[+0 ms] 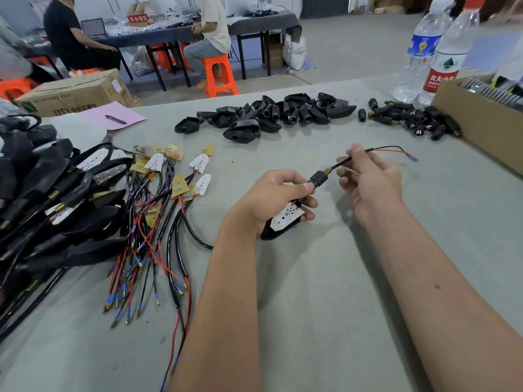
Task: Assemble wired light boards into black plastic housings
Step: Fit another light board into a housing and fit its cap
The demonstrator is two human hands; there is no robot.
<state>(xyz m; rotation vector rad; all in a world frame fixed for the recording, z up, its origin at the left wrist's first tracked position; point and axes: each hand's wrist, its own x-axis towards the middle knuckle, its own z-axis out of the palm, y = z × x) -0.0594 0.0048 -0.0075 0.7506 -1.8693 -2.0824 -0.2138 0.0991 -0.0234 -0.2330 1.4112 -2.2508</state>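
So the black housing sits in the palm of the left hand, fingers curled round it, with the white light board already lying in its open face, LEDs up. The stem of the housing pokes out past the left thumb, pointing up and to the right, and the wire comes straight out of its brass-looking threaded tip along that same line. The right hand is right there on the far end of that axis, thumb and fingers pinched shut on the wire just beyond the stem, so I'd guess the next bit is pulling the slack through along the stem, and the right hand is the one placed for it. The red and black tails trail off to the right over the table. Further out: loose boards with wires to the left, finished ones piled at the left edge, empty housings across the back, and small black connectors by a cardboard box.
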